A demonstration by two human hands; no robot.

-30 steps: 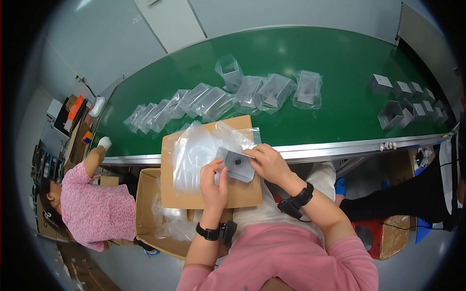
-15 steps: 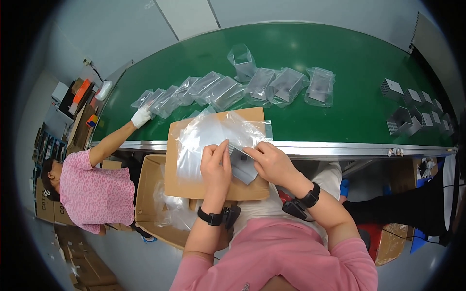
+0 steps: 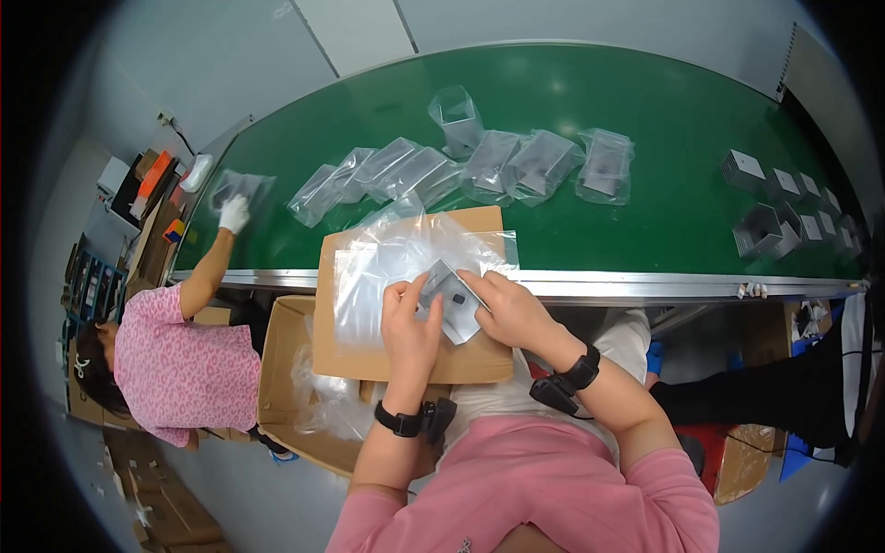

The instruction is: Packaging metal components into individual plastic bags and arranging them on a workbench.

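Observation:
Between both hands sits a grey, box-like metal part (image 3: 460,323) with thin upright walls and a small black square on the inner face. My left hand (image 3: 410,318) grips its left edge, fingers on the wall and thumb extended alongside. On the right edge, my right hand (image 3: 505,300) pinches the wall between thumb and fingers. The part rests over a cardboard sheet or box (image 3: 479,364). Clear plastic bags (image 3: 364,295) lie spread on that cardboard, beside and beyond my left hand.
Bagged grey parts (image 3: 604,166) form a row on the green table (image 3: 599,88). Bare metal parts (image 3: 758,230) stand at the far right. A co-worker's white-gloved hand (image 3: 234,214) touches a bagged part at the left. An open carton (image 3: 277,387) with plastic is below.
The metal part has turned in my hands, so its inner face shows more. The co-worker's gloved hand has moved left with a bagged part.

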